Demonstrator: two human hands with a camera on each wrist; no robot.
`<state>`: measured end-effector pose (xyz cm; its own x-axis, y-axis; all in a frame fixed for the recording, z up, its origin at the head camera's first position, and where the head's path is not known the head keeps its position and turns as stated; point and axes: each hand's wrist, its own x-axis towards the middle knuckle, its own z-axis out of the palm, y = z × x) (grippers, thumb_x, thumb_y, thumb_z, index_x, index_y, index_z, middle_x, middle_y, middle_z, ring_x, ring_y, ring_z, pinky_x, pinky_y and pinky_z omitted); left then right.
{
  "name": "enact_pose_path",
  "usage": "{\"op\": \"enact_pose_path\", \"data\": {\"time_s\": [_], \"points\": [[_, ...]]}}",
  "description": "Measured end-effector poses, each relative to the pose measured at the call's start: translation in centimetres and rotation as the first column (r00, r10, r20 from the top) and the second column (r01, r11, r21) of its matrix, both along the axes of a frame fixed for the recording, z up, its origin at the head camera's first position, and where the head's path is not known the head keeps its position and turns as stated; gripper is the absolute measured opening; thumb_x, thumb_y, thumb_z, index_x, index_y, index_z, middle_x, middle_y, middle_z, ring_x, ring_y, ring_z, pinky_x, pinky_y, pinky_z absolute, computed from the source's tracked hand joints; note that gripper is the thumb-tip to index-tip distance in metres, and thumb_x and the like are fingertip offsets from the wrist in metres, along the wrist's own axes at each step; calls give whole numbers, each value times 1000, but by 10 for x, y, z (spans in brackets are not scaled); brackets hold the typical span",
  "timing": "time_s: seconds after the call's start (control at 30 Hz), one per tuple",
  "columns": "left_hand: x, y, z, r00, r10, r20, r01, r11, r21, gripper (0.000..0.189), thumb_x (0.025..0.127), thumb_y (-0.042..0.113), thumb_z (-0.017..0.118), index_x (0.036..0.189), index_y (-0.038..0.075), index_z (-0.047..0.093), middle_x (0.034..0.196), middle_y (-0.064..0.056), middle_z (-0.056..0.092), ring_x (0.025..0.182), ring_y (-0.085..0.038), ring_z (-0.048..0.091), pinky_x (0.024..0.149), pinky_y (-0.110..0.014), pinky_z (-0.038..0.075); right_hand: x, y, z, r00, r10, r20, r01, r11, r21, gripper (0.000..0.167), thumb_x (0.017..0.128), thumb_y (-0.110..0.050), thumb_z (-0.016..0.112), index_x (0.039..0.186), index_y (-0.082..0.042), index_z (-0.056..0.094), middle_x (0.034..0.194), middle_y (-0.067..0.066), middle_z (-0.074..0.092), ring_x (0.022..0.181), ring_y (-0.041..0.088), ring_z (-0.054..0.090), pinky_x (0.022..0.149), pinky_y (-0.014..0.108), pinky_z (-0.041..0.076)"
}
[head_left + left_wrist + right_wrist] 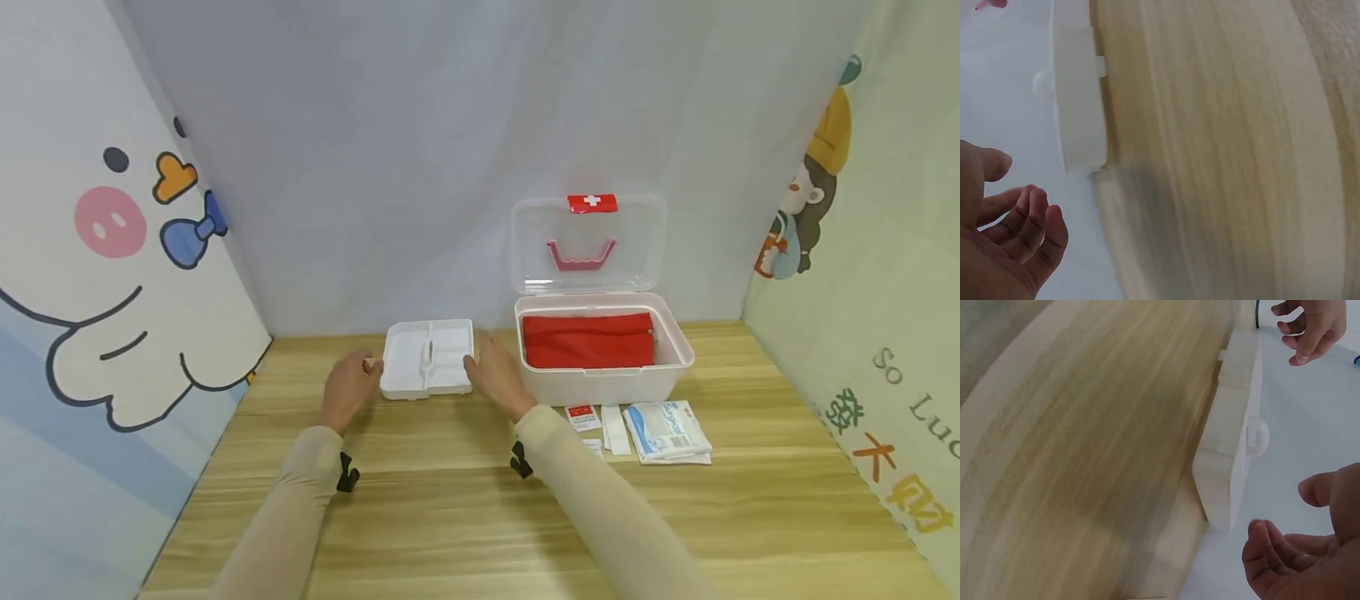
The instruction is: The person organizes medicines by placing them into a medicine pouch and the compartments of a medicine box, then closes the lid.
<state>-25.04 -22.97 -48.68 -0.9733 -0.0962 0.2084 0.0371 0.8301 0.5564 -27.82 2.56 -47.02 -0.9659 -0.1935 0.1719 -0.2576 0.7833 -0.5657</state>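
Note:
A shallow white divided tray (403,377) with a raised handle in its middle lies on the table between my hands. On its left side is my left hand (351,390), with thumb and fingers parted and loosely bent. My right hand (495,379) is at the right side, its thumb close to the tray's edge in the head view. Both wrist views show gaps between thumb and fingers with nothing held. From the left wrist, the tray's wall (1079,100) appears beyond the fingers; the right wrist view shows its handle (1260,437) too.
Right of the tray stands a white first-aid box (607,387), its clear lid (637,250) raised and a red fabric pouch (588,343) inside. Before it lie a surgical packet (666,429), white strips (617,431) and a small red-and-white packet (582,417). Curtains border the table.

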Motion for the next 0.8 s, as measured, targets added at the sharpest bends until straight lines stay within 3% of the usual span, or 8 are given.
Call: {"op": "enact_pose_path", "data": {"time_s": [0.27, 0.47, 0.63, 0.8], "points": [[-6, 0, -13, 996, 34, 79, -36, 999, 17, 37, 99, 26, 51, 117, -4, 64, 101, -21, 71, 89, -35, 68, 80, -49, 54, -4, -3, -18, 999, 12, 43, -17, 994, 111, 27, 97, -22, 57, 101, 4, 64, 90, 20, 69, 80, 30, 67, 70, 42, 56], [-10, 2, -26, 995, 22, 101, -23, 1000, 13, 36, 99, 26, 52, 113, -4, 66, 102, -22, 71, 90, -33, 68, 79, -48, 55, -9, -5, -32, 995, -11, 98, 4, 998, 70, 22, 96, -19, 56, 91, 1, 63, 81, 14, 65, 69, 23, 55, 63, 36, 50], [-13, 5, -35, 998, 9, 61, -9, 1000, -1, 28, 96, 15, 53, 106, -6, 68, 92, -20, 71, 79, -28, 65, 73, -43, 54, -11, -7, -40, 998, -17, 66, 14, 999, 35, 17, 94, -12, 56, 84, 0, 63, 79, 16, 66, 68, 24, 55, 61, 35, 48], [-13, 6, -32, 1000, 27, 0, -27, 999, -23, 24, 95, 10, 52, 97, -6, 70, 79, -16, 68, 67, -22, 57, 61, -36, 47, -13, -11, -39, 1000, -9, 18, 9, 1000, 5, 15, 89, -6, 57, 76, -1, 59, 71, 14, 61, 62, 22, 51, 53, 31, 42]]}}
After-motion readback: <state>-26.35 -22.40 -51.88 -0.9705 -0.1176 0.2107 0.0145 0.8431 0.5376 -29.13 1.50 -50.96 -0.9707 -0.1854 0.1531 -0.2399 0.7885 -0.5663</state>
